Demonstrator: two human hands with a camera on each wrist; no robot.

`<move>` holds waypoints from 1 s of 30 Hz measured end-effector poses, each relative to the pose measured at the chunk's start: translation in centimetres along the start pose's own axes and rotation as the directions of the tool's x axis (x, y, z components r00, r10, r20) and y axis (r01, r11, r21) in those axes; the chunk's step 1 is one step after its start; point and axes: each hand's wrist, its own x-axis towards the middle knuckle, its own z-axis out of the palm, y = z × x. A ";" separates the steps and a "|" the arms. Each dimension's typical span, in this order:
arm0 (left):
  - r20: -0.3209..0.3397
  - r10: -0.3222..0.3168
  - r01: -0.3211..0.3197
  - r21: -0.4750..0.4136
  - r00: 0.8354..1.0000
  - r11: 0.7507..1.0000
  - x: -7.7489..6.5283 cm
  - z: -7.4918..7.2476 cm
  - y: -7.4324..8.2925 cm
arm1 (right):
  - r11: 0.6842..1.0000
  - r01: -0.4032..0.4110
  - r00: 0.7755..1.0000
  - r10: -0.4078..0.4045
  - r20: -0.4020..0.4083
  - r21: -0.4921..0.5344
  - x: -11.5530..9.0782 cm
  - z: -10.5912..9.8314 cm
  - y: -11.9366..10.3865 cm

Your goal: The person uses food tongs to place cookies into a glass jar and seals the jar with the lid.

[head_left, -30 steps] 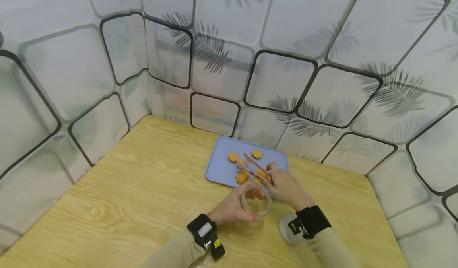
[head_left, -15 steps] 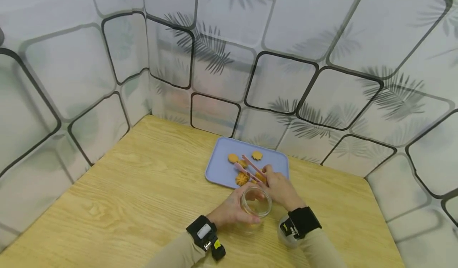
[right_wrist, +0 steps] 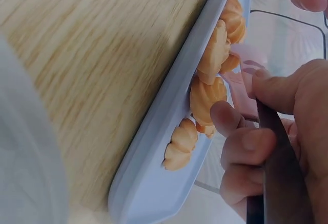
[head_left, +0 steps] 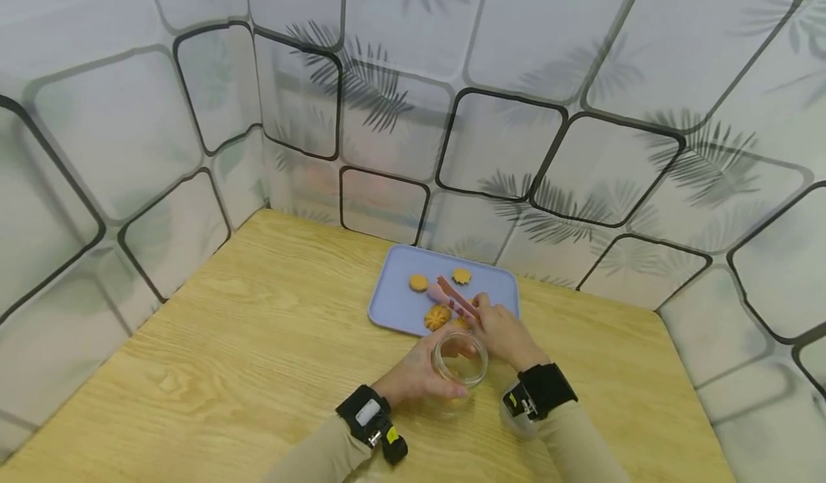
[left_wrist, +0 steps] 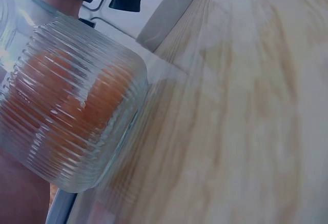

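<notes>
In the head view my left hand point(head_left: 422, 375) grips a clear glass jar point(head_left: 474, 375), its open mouth facing up. The left wrist view shows the jar's ribbed wall point(left_wrist: 77, 101) with orange-brown cookies point(left_wrist: 105, 93) inside. My right hand point(head_left: 506, 336) holds tongs point(head_left: 457, 298) with pink ends and a dark handle, their tips low over the tray's middle. On the blue tray point(head_left: 390, 304) lie several cookies point(head_left: 437, 317). Whether the tips pinch one is hidden. The right wrist view shows ridged cookies point(right_wrist: 207, 98) along the tray's near side, close to my fingers.
A round whitish lid point(head_left: 521, 426) lies on the wooden table point(head_left: 258, 340), partly under my right wrist. It also shows at the edge of the right wrist view. Patterned curtains point(head_left: 387, 132) stand behind the tray and along both sides.
The right hand has shifted slightly left with the tongs, and their tips have drawn closer together over the cookie in the tray's middle. The left hand keeps the jar in place.
</notes>
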 end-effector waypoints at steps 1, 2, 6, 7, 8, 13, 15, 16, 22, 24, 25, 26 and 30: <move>-0.001 0.001 -0.001 0.005 1.000 1.000 0.1 0.1 0.0 | 1.000 0.000 1.000 0.000 -0.002 -0.002 -0.1 -0.1 0.1; -0.001 0.002 -0.002 0.011 1.000 1.000 0.3 0.2 0.0 | 1.000 -0.005 1.000 0.005 -0.007 -0.002 -0.2 -0.3 0.2; 0.016 0.013 -0.014 0.013 1.000 1.000 1.2 0.4 0.1 | 1.000 -0.008 0.998 0.007 -0.058 -0.020 -0.7 -0.8 0.7; 0.019 0.014 -0.014 0.013 1.000 1.000 1.3 0.5 0.1 | 1.000 0.004 0.997 -0.005 -0.074 -0.023 -0.8 -0.8 0.8; 0.019 0.012 -0.012 0.014 1.000 1.000 1.3 0.4 0.1 | 1.000 0.015 0.996 -0.017 -0.083 -0.018 -0.9 -0.9 0.9; 0.009 0.006 -0.006 0.026 1.000 1.000 0.7 -0.1 0.2 | 0.996 0.037 0.997 -0.031 -0.070 0.083 -1.3 -0.8 0.9; 0.009 0.005 -0.006 0.029 1.000 1.000 0.5 -0.2 0.3 | 0.986 0.009 0.999 -0.002 -0.044 0.164 -1.8 -1.0 0.8; 0.011 0.004 -0.005 0.025 1.000 1.000 0.4 -0.3 0.3 | 0.978 0.000 0.999 0.007 -0.037 0.208 -2.2 -1.2 0.7; 0.002 0.005 -0.005 0.025 1.000 1.000 0.2 -0.1 0.2 | 0.865 -0.014 1.000 0.019 -0.004 0.502 -5.9 -3.0 0.4; -0.004 0.002 -0.002 0.037 1.000 0.999 0.2 -0.1 0.2 | 0.805 0.002 1.000 -0.009 0.010 0.593 -7.4 -3.7 0.0; -0.008 -0.003 0.004 0.038 1.000 0.999 0.2 -0.1 0.2 | 0.778 0.018 0.999 -0.035 0.014 0.628 -8.2 -4.0 -0.2; -0.008 -0.006 0.006 0.040 1.000 0.999 0.2 -0.1 0.2 | 0.750 0.030 0.998 -0.058 0.020 0.661 -9.0 -4.4 -0.3; -0.007 -0.034 0.034 0.037 0.999 0.999 0.2 -0.2 0.4 | 0.685 0.063 0.992 -0.121 0.028 0.726 -11.7 -5.6 -1.1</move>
